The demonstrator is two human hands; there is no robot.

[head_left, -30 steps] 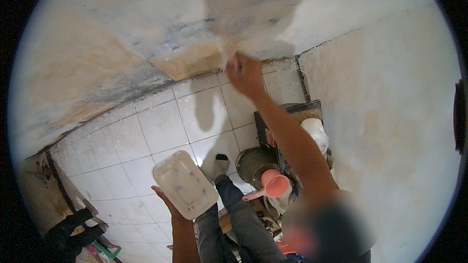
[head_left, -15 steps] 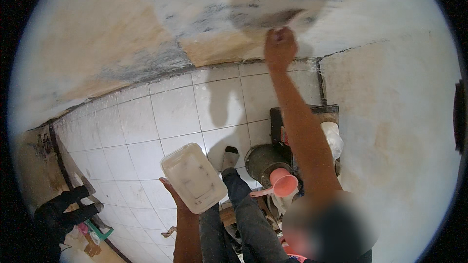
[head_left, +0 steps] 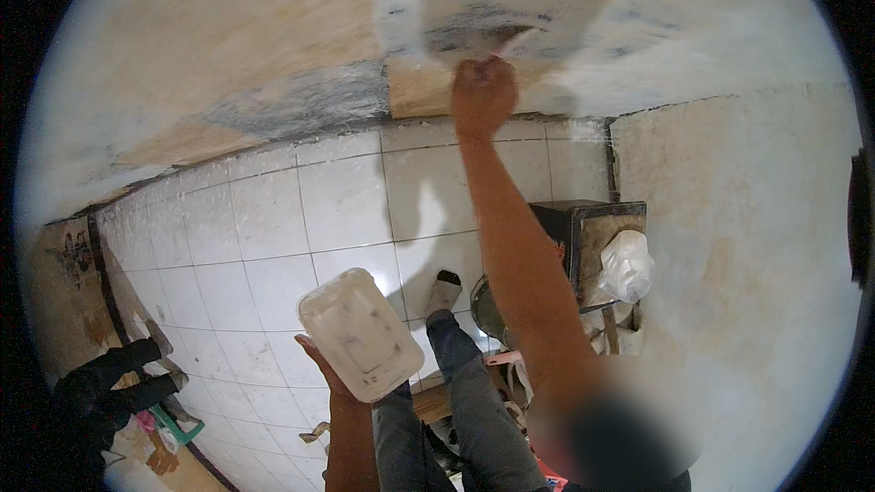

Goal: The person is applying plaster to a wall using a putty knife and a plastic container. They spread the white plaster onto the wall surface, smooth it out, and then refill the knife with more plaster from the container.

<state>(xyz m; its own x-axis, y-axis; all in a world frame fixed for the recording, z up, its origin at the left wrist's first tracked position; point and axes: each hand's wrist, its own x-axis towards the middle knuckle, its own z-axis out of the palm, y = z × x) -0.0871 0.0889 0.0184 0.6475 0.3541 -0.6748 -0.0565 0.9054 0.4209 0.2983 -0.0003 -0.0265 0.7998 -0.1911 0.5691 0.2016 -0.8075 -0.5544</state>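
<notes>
Plastering step: right hand (head_left: 483,93) fisted on a putty knife (head_left: 516,40) against the far wall (head_left: 273,55); left hand (head_left: 330,374) cradles a plaster tray (head_left: 361,333), open-palmed. The next stroke likely needs reloading.

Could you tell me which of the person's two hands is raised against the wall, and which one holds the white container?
The right hand is stretched up against the plastered wall, gripping a tool whose blade is blurred. The left hand stays low, palm up, carrying the white rectangular container.
</notes>
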